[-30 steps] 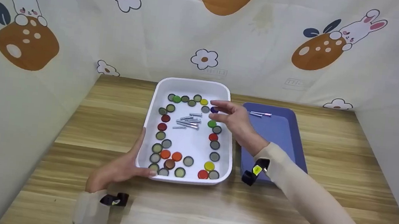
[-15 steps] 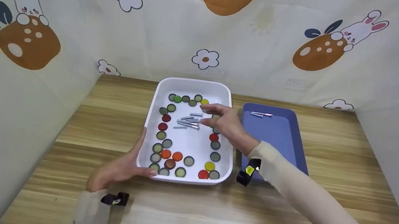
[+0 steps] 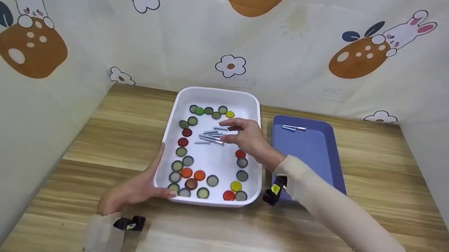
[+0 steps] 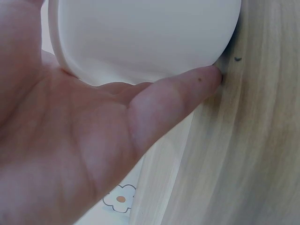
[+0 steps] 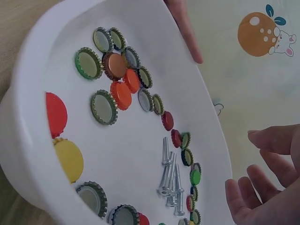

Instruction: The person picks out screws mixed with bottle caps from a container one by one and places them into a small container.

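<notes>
My left hand point(image 3: 134, 187) holds the near left corner of a white tray point(image 3: 210, 201), its thumb at the near rim and its fingers along the left wall. My right hand point(image 3: 248, 139) hovers over the tray's middle with fingers apart and loosely bent, nothing visible between them. Just left of its fingertips lies a small heap of silver bolts point(image 3: 208, 137), also seen as bolts point(image 5: 172, 180) in the right wrist view. Metal bottle caps, such as a brown cap point(image 3: 191, 184) and a red cap point(image 3: 229, 195), lie along the tray's sides; the right hand hides some.
A blue tray point(image 3: 309, 155) stands right of the white one, under the right forearm. A few bolts point(image 3: 291, 128) lie at its far end. Behind the wooden table point(image 3: 126, 111) hangs a patterned cloth point(image 3: 174, 45).
My right hand has moved left and slightly toward me, from above the far right caps to beside the bolt heap. My left hand and both trays stay in place.
</notes>
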Motion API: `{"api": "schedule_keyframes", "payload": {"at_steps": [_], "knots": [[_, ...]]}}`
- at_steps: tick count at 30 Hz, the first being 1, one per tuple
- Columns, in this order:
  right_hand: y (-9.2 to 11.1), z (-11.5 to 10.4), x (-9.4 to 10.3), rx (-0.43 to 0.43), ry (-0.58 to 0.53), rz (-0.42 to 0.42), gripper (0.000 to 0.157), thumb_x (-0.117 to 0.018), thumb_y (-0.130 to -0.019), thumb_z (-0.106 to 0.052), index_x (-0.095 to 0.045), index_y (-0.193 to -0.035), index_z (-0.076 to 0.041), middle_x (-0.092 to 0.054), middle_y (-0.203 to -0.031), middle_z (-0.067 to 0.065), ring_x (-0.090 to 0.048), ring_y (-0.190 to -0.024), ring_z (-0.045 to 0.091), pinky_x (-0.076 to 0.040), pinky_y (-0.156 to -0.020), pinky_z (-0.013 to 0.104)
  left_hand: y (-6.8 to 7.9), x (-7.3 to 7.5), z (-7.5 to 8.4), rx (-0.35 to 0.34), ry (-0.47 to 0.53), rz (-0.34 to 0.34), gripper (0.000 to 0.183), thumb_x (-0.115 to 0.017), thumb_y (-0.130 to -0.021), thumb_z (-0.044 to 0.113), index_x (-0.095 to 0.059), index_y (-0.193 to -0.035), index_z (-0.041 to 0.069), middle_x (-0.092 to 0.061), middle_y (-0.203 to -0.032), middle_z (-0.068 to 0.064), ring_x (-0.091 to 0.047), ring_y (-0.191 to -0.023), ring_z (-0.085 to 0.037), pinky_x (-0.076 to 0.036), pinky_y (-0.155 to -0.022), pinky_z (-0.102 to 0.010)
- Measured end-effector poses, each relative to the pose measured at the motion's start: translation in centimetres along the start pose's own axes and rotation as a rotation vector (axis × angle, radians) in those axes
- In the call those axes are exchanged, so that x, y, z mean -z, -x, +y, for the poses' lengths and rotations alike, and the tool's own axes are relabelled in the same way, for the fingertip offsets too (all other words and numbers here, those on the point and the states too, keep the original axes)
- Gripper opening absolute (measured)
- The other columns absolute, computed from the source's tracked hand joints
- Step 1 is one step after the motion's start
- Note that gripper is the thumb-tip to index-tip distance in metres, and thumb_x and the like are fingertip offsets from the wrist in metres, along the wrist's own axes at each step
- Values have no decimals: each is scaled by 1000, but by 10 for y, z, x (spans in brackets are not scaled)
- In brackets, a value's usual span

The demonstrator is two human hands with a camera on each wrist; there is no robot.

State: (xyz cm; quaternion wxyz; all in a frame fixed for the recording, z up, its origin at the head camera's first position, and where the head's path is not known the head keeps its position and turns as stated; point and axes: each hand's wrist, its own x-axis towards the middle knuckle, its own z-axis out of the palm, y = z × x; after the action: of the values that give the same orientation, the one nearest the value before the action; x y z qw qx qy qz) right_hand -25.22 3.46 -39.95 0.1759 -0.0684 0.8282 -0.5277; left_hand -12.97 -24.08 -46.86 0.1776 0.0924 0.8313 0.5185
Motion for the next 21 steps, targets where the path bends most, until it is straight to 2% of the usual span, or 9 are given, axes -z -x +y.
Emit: {"api": "schedule_keyframes", "payload": {"at_steps": [8,13,16,21], "knots": [[-5,-2,-7,2,22,-87,37,-74,-88,-7,-70,-125,-12,-67,-128,13,-65,-103,18,-56,-89,29,-1,0,0,-10,5,-8,131,-81,-83,22,27,-156,29,0,-169,-16,-39,-140,-34,-6,-126,-55],[-9,-9,-15,37,24,-144,40,-73,-89,-8,-66,-128,-8,-63,-133,15,-65,-99,17,-57,-83,27,-3,0,-2,-54,2,-4,130,-82,-83,21,25,-157,26,-12,-168,-18,-51,-128,-30,-14,-125,-51],[-13,-11,-20,56,47,-148,40,-73,-88,-7,-66,-127,-6,-64,-131,13,-65,-99,17,-56,-80,25,-3,0,-2,-63,6,-7,129,-81,-83,21,25,-157,26,-16,-167,-18,-53,-125,-28,-15,-124,-50],[-20,-6,-25,58,133,-123,39,-74,-88,-9,-66,-126,-8,-64,-131,13,-64,-100,18,-55,-78,23,-2,0,-2,-29,17,-13,129,-82,-83,26,24,-157,32,-7,-169,-14,-42,-138,-32,-8,-126,-54]]}}
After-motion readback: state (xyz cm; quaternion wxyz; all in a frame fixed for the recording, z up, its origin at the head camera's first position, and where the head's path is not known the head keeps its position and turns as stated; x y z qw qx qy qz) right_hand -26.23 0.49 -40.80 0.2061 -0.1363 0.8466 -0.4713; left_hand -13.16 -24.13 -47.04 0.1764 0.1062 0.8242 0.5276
